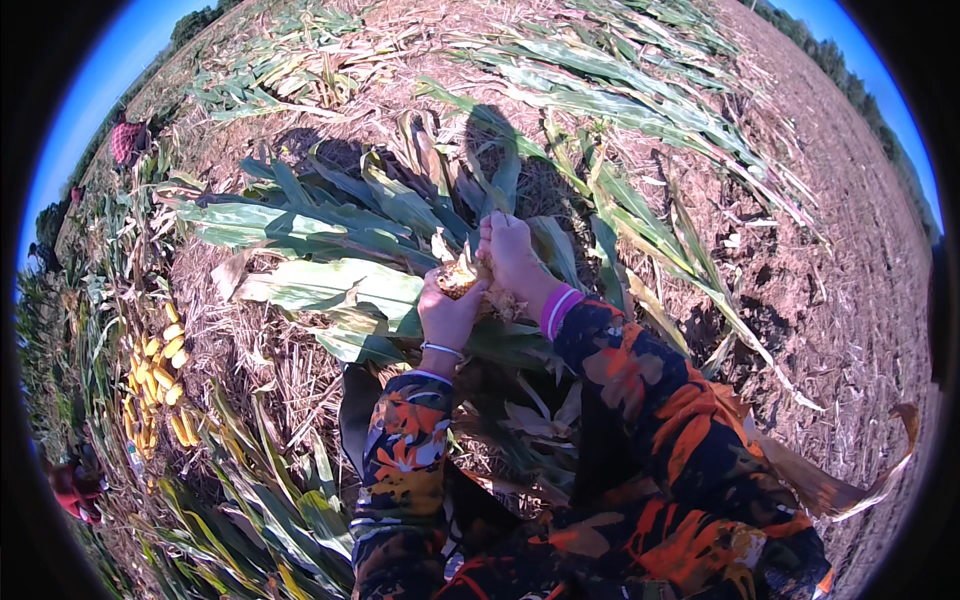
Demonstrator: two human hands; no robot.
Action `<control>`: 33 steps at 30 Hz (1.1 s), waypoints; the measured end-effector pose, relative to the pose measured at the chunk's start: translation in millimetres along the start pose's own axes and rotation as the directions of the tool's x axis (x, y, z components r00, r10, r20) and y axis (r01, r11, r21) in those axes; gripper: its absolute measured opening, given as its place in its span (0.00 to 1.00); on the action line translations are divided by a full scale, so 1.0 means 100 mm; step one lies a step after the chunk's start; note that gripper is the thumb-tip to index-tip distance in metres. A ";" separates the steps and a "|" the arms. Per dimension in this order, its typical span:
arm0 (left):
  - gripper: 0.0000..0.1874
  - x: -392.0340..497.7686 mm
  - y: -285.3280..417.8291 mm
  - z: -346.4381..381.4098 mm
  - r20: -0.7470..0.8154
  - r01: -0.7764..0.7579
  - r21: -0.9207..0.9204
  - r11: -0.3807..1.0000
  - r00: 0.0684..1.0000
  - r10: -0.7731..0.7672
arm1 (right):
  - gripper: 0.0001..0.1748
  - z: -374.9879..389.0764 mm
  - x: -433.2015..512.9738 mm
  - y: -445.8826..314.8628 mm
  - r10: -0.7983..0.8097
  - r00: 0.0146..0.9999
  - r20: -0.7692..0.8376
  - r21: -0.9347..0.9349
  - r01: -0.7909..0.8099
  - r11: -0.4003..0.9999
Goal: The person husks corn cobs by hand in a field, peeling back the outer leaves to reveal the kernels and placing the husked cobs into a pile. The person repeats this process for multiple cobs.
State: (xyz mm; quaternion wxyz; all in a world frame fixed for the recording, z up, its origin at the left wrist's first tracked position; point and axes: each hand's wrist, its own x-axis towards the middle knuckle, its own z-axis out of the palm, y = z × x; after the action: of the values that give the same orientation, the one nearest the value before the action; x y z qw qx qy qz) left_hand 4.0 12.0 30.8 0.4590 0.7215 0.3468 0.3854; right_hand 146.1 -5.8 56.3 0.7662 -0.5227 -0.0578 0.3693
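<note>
My left hand is wrapped around an ear of corn, whose yellow and partly dark kernels show between torn, dry husk leaves. Just above and to the right, my right hand is closed in a fist against the husk of the same ear. Its fingers hide most of what they grip. Below the right wrist hang brownish dry husk shreds. Around both hands lie cut corn stalks with broad green leaves.
Husked yellow ears are heaped on the straw-covered ground at left. More cut stalks lie across the far side, and others at lower left. Other people are at the left edge. Bare soil stretches along the right.
</note>
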 end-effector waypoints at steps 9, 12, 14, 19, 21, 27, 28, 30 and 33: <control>0.17 0.15 0.24 -0.42 0.083 0.003 -0.513 0.858 0.995 0.047 | 0.10 -0.66 0.18 -0.50 -0.064 0.998 -0.014 -0.233 0.059 0.971; 0.20 0.19 0.25 -0.45 0.097 0.135 -0.398 0.908 0.990 -0.104 | 0.20 -0.68 -0.03 -0.47 -0.049 0.851 0.523 -0.722 0.472 0.506; 0.20 0.22 0.25 -0.43 0.083 0.074 -0.395 0.916 0.996 -0.045 | 0.34 -0.60 -0.17 -0.37 0.129 0.669 0.732 -0.666 0.662 0.342; 0.19 0.22 0.26 -0.26 0.111 0.083 -0.380 0.921 0.993 -0.044 | 0.47 -0.61 -0.31 -0.08 0.137 0.596 0.791 -0.601 0.716 0.355; 0.19 0.22 0.28 -0.21 0.092 0.050 -0.335 0.941 0.996 -0.020 | 0.49 -0.62 -0.20 0.06 0.084 0.640 0.764 -0.588 0.636 0.499; 0.19 0.32 0.34 -0.22 0.024 0.026 -0.350 0.936 1.000 -0.019 | 0.40 -0.61 -0.03 0.28 -0.057 0.735 0.675 -0.682 0.652 0.331; 0.19 0.34 0.34 -0.25 0.042 0.028 -0.314 0.949 0.999 -0.015 | 0.38 -0.59 -0.05 0.25 -0.053 0.777 0.627 -0.729 0.610 0.311; 0.20 0.39 0.32 -0.35 0.115 0.033 -0.091 0.995 0.993 -0.023 | 0.36 -0.59 -0.13 0.15 -0.036 0.789 0.614 -0.764 0.605 0.226; 0.21 0.44 0.25 -0.52 0.342 -0.024 -0.009 1.000 0.939 0.026 | 0.33 -0.60 -0.22 0.01 -0.061 0.779 0.624 -0.778 0.627 0.037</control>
State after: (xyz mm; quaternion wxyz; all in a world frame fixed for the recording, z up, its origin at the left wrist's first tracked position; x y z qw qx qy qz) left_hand -17.6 62.2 78.8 0.5091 0.7807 0.2517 0.2608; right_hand 157.9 -64.9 35.1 0.2674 -0.7591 -0.5772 0.1383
